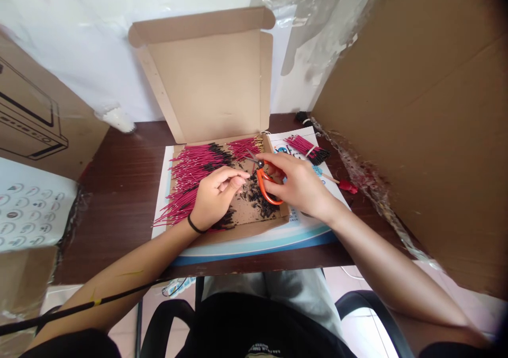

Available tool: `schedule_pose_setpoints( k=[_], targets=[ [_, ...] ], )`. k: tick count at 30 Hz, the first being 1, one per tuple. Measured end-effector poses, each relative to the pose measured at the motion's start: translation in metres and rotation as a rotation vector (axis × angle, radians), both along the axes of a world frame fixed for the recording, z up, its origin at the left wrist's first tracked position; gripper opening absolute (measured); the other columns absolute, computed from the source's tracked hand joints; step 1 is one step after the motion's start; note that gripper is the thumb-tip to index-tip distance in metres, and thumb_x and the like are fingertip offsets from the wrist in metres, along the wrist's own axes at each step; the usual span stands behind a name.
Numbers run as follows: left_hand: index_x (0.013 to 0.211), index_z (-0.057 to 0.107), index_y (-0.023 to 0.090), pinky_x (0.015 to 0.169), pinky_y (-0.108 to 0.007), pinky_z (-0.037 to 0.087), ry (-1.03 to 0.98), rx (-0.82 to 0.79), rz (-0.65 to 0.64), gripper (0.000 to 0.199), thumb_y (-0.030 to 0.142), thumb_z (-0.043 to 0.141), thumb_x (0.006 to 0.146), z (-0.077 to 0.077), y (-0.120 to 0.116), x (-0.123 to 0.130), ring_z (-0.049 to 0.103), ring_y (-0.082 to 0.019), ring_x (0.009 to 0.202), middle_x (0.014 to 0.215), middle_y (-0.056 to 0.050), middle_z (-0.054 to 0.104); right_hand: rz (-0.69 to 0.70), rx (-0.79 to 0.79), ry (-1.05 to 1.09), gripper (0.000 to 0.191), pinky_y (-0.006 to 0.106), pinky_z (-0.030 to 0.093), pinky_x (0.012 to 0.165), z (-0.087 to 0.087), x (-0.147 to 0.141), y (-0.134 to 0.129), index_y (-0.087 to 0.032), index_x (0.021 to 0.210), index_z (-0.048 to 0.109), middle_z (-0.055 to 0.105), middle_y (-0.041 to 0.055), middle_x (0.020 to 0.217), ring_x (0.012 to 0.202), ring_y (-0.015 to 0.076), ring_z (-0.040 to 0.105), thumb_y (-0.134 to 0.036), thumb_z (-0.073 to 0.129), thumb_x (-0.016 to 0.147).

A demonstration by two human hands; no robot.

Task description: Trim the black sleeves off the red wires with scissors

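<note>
**What's in your hands?**

My right hand (297, 181) is closed around the scissors (265, 186), fingers through the orange plastic loops, with the short metal blades pointing far and left. My left hand (216, 199) is curled just beside the blade tips, fingertips pinched together. I can't tell whether they're gripping anything.

**Where are the wires?**

The wires (190, 175) lie in the box (238, 236), thin, straight and glossy crimson, fanned in a dense layer under my left hand, with black ends toward the far side. Gold-coloured ends show at the far right of the pile.

**What else is in the box?**

Crumbly black clippings (254, 202) are heaped on its brown cardboard floor, near the scissors. The box's lid (206, 83) stands open against the far side.

**And around it?**

The box sits on a printed sheet (317, 189) on the dark wood desk (119, 157). To the right, a tied bundle (307, 149) of the same wires lies on that sheet, and a red-handled tool (347, 186) lies near its edge. A tall cardboard panel (416, 136) stands along the right, with another on the left (32, 115).
</note>
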State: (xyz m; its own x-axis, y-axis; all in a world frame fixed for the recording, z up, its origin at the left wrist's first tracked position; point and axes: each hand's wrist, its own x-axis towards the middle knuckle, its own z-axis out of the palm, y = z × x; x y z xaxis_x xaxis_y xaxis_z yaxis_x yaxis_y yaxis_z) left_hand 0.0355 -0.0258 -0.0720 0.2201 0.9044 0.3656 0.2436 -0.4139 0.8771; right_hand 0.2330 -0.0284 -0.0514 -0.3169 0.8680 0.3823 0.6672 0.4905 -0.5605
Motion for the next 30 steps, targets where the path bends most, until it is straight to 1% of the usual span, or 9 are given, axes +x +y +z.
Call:
schedule_pose_setpoints(
  k=[2,4,7,10,13,17,20,26,30],
  targets=[
    [0.087,0.069,0.016,0.050,-0.017,0.049,-0.012,-0.061,0.004,0.020,0.034,0.061,0.087,-0.001,0.001,0.000,0.063,-0.008,0.055,0.074,-0.003,0.069,0.009,0.024,0.007,0.039,0.029,0.051,0.072,-0.001,-0.001,-0.001,-0.013,0.119,0.063,0.069,0.0066,0.091,0.073,0.0152,0.062,-0.012,0.058,0.080],
    [0.089,0.065,0.016,0.050,-0.018,0.050,-0.039,-0.107,0.009,0.020,0.035,0.062,0.086,-0.003,0.002,0.000,0.062,-0.008,0.053,0.073,-0.003,0.069,0.030,0.066,0.003,0.036,0.029,0.051,0.076,-0.002,-0.002,-0.002,-0.013,0.119,0.063,0.070,0.0083,0.098,0.080,0.0160,0.064,-0.013,0.054,0.084],
    [0.085,0.060,0.016,0.051,-0.017,0.051,-0.093,-0.117,0.014,0.022,0.038,0.062,0.085,-0.004,0.002,0.001,0.061,-0.007,0.053,0.072,-0.002,0.067,0.052,0.096,0.005,0.034,0.028,0.051,0.080,-0.003,-0.004,-0.005,-0.014,0.119,0.063,0.071,0.0082,0.105,0.087,0.0162,0.066,-0.015,0.054,0.086],
    [0.082,0.059,0.017,0.050,-0.018,0.051,-0.113,-0.108,0.020,0.026,0.042,0.062,0.084,-0.004,0.002,0.002,0.060,-0.008,0.053,0.073,-0.001,0.066,0.059,0.083,0.012,0.034,0.026,0.051,0.075,-0.001,-0.006,-0.008,-0.015,0.117,0.065,0.072,0.0069,0.101,0.082,0.0150,0.067,-0.015,0.056,0.084],
    [0.084,0.063,0.016,0.049,-0.019,0.050,-0.075,-0.096,0.019,0.025,0.041,0.061,0.085,-0.004,0.002,0.002,0.061,-0.009,0.054,0.075,-0.002,0.068,0.056,0.082,-0.013,0.035,0.025,0.050,0.069,0.000,-0.007,-0.010,-0.015,0.117,0.065,0.072,0.0065,0.096,0.076,0.0143,0.065,-0.017,0.057,0.083],
    [0.085,0.069,0.016,0.051,-0.020,0.048,0.006,-0.066,0.017,0.021,0.036,0.063,0.084,-0.006,0.002,0.000,0.062,-0.011,0.059,0.080,-0.004,0.072,0.010,0.063,-0.085,0.036,0.025,0.045,0.060,0.001,-0.006,-0.011,-0.015,0.112,0.068,0.072,0.0069,0.090,0.070,0.0152,0.063,-0.037,0.063,0.084],
    [0.085,0.070,0.016,0.053,-0.020,0.047,0.010,-0.056,0.017,0.019,0.034,0.063,0.084,-0.006,0.002,0.000,0.063,-0.011,0.062,0.082,-0.005,0.074,-0.024,0.083,-0.150,0.041,0.026,0.042,0.059,0.003,-0.006,-0.011,-0.016,0.107,0.069,0.072,0.0068,0.090,0.070,0.0162,0.064,-0.048,0.064,0.083],
    [0.084,0.070,0.017,0.057,-0.023,0.048,0.013,-0.008,0.011,0.019,0.034,0.062,0.085,-0.002,0.002,0.001,0.064,-0.013,0.067,0.082,-0.006,0.073,-0.031,0.126,-0.236,0.040,0.026,0.039,0.059,0.004,-0.005,-0.011,-0.019,0.105,0.070,0.073,0.0041,0.083,0.070,0.0164,0.065,-0.052,0.059,0.085],
    [0.081,0.069,0.017,0.054,-0.022,0.046,0.049,-0.001,0.029,0.017,0.032,0.063,0.083,0.000,0.001,0.001,0.062,-0.013,0.065,0.077,-0.005,0.072,-0.028,0.136,-0.263,0.040,0.026,0.036,0.056,0.002,-0.005,-0.012,-0.019,0.102,0.070,0.073,0.0030,0.079,0.066,0.0156,0.064,-0.053,0.055,0.087]
  ],
)
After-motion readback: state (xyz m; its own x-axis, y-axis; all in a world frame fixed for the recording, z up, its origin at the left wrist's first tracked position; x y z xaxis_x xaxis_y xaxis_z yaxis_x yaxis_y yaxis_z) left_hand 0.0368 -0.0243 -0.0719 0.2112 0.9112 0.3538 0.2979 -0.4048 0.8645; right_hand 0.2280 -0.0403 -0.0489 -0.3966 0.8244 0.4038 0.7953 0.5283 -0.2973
